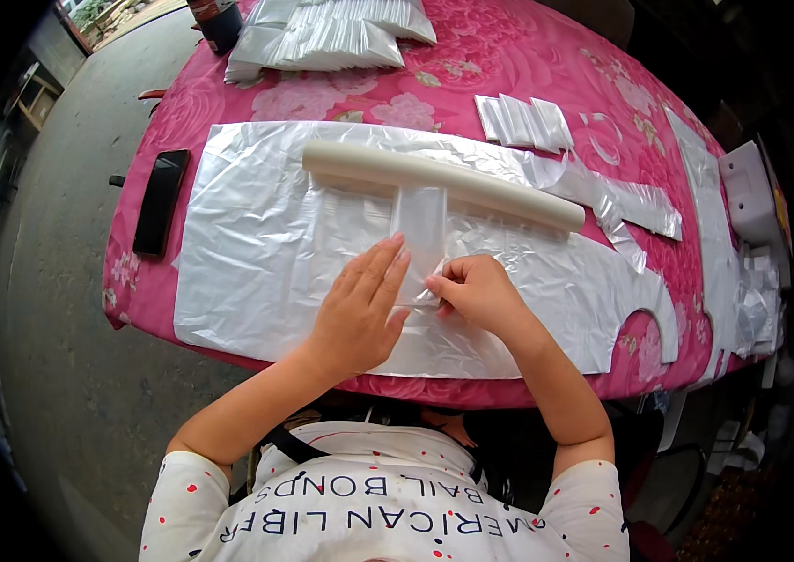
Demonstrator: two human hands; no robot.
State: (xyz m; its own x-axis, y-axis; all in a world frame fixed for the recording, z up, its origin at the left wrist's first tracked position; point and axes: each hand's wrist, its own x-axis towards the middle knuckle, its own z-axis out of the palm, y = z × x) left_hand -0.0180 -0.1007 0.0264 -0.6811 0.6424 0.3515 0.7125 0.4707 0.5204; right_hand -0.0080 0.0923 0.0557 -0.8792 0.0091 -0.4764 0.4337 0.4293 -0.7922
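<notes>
A large white plastic apron or bag sheet (247,253) lies spread over the pink flowered tablecloth. Across its far half rests a long pale tube (444,184), slightly slanted. Just on the near side of the tube is a narrow strip of folded clear plastic (423,225). My right hand (474,292) pinches the near right corner of that folded plastic between thumb and fingertips. Flat beside its left edge lies my left hand (360,304), fingers stretched out and the fingertips touching or nearly touching the plastic.
Stacked folded white plastic (331,42) sits at the far edge, beside a dark bottle (217,23). Several small folded packets (523,122) and loose plastic scraps (640,208) lie to the right. A black phone (161,202) is on the left. At far right stands a white container (751,192).
</notes>
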